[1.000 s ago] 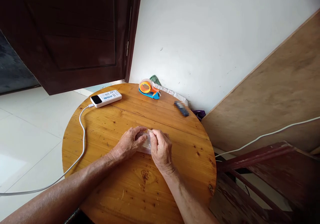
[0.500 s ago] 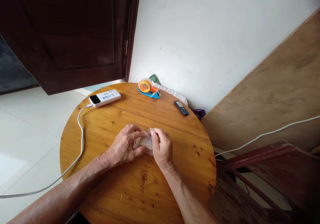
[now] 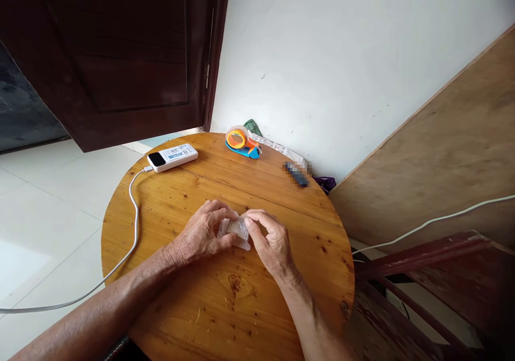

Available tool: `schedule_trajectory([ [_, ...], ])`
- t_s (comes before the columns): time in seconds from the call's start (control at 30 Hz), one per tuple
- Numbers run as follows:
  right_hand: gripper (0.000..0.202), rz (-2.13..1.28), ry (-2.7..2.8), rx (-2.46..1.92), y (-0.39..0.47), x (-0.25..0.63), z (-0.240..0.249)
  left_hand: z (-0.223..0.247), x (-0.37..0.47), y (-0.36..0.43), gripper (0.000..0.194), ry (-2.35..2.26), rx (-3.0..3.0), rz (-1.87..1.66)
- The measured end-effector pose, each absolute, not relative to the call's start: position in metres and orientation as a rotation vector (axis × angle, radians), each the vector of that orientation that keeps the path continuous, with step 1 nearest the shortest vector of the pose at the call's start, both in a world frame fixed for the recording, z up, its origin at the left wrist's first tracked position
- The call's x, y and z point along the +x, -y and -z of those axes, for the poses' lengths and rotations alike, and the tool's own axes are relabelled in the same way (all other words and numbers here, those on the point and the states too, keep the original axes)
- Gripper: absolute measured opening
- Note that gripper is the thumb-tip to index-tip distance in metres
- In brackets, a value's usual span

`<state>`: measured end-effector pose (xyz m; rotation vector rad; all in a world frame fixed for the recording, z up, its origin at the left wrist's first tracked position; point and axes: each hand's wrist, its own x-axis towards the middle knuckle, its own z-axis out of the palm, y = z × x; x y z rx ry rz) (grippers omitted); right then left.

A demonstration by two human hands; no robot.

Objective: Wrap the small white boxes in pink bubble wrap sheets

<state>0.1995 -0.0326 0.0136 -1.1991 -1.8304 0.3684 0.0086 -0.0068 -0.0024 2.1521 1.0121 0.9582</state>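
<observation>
A small, pale, translucent packet [image 3: 238,229], which looks like clear plastic wrapped around something flat, lies between my hands near the middle of the round wooden table [image 3: 193,302]. My left hand [image 3: 205,229] grips its left side, thumb at the near edge and fingers over the far edge. At the upper right corner, my right hand [image 3: 270,240] pinches the wrap between thumb and index finger. A flap of the clear wrap sticks out at the near side. What is inside the packet cannot be made out.
A white power bank [image 3: 177,157] with a dark display stands at the back left, a white cable [image 3: 134,221] running off it. An orange and blue tape dispenser [image 3: 243,142] sits at the back edge. Right of it lies a blurred dark object [image 3: 296,174]. A wall [image 3: 322,66] rises behind.
My right hand has shifted slightly right, its index finger straighter, uncovering more of the packet. The near flap of wrap now sticks out more. The whole view has drifted a little.
</observation>
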Motion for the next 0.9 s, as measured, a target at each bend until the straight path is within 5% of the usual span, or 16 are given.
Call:
schedule_trajectory([
  [0.47, 0.019, -0.134, 2.116, -1.121, 0.032, 0.213, -0.021, -0.002, 0.009, 0.009, 0.042, -1.026, 2.203, -0.853],
  [0.9, 0.018, -0.457, 1.846, -1.177, 0.032, 0.218, -0.026, 0.0, 0.009, 0.01, 0.032, -1.047, 2.21, -0.846],
])
